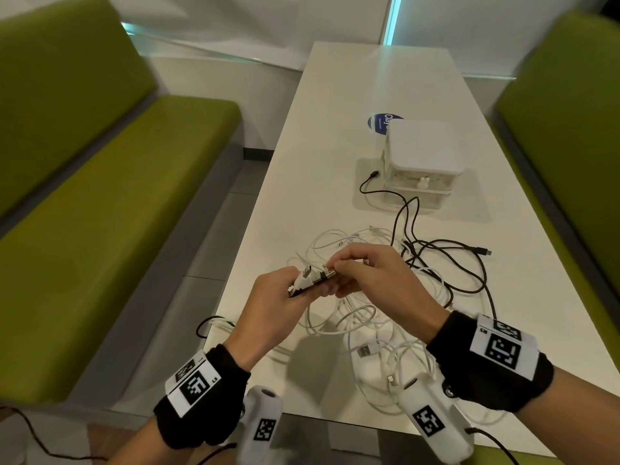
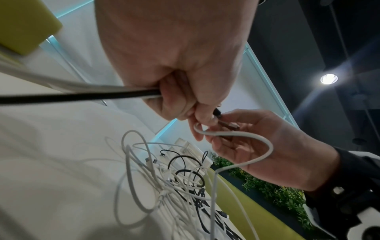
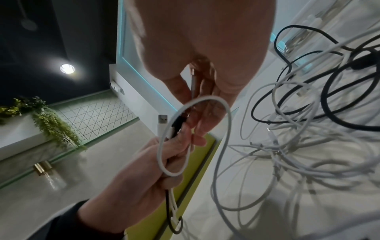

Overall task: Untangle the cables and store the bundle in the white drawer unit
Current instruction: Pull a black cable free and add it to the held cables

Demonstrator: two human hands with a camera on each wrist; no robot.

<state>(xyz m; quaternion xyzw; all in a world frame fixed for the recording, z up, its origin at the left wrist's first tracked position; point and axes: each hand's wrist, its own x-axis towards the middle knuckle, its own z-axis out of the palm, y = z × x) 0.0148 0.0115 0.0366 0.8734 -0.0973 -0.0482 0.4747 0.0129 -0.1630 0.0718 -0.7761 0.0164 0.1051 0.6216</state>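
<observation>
A tangle of white cables and a black cable lies on the white table. The white drawer unit stands farther back, its drawers closed. My left hand grips several plug ends held side by side above the tangle. My right hand pinches one plug end right against that bundle. In the left wrist view a white cable loop hangs from the right hand. In the right wrist view a white USB plug sticks up from my left hand.
Green benches flank the table at left and right. A blue round sticker lies behind the drawer unit. A loose USB plug rests near the front edge. A black cable loop hangs off the table's left edge.
</observation>
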